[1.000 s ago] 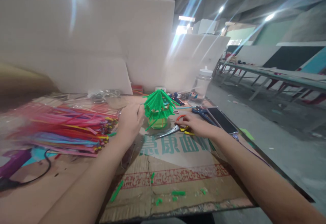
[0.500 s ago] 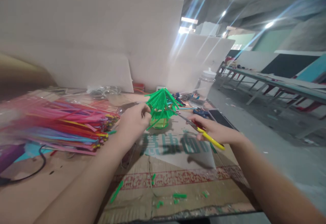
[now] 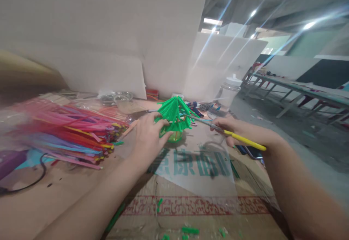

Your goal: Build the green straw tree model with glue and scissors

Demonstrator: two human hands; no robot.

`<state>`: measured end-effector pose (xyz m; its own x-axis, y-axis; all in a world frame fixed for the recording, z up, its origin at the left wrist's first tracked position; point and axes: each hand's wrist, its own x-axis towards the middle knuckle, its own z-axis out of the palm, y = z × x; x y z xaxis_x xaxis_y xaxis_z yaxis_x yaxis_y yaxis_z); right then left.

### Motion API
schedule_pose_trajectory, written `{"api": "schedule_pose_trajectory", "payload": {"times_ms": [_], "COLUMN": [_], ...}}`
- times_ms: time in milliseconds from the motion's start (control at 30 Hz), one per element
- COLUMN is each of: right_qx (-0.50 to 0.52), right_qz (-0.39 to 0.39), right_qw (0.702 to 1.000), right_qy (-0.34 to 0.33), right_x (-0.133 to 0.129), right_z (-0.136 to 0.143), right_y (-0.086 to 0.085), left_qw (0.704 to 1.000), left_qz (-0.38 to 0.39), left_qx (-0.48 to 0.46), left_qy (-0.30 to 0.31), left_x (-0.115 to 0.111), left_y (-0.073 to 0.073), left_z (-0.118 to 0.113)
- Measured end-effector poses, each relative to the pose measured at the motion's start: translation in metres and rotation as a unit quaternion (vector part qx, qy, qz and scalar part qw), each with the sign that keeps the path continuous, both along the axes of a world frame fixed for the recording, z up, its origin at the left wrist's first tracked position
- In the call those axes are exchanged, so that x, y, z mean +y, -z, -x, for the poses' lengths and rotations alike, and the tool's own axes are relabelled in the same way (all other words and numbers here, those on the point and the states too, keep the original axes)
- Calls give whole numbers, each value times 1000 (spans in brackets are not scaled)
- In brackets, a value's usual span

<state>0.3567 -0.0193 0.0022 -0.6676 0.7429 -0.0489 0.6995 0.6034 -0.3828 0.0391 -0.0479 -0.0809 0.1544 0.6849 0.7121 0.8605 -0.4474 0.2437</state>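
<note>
A small tree of green pipe cleaners point(image 3: 171, 110), its strands sloping down from a peak in tiers, stands on a pale green round base point(image 3: 175, 137). My left hand point(image 3: 149, 132) has its thumb and fingers closed around the left edge of the strands; its fingertips are partly hidden. Scissors with yellow handles point(image 3: 244, 140) are gripped in my right hand point(image 3: 231, 129), seen edge-on. Their metal blades point left and reach the right side of the tree.
Bundles of coloured pipe cleaners point(image 3: 73, 134) lie at left. Green offcuts point(image 3: 190, 230) dot the cardboard point(image 3: 141, 220) in front. A lidded clear jar point(image 3: 230, 89) and dark tools point(image 3: 196, 110) stand behind, before white boards point(image 3: 109, 32). A phone point(image 3: 252, 152) lies under my right wrist.
My left hand has shifted its fingers, now spread further along the tree's left edge. My right hand and the scissors have moved right, and the view has turned slightly.
</note>
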Motion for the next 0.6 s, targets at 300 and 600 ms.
{"api": "schedule_pose_trajectory", "payload": {"times_ms": [300,600], "right_qx": [9,35], "right_qz": [54,55], "right_qw": [999,998], "right_qy": [-4,19], "right_x": [6,5], "right_z": [25,39], "right_y": [16,21], "left_qw": [989,952], "left_qz": [77,175], "left_qx": [-113,-244], "left_qy": [47,61], "left_x": [14,17], "left_y": [0,-8], "left_z": [8,16]}}
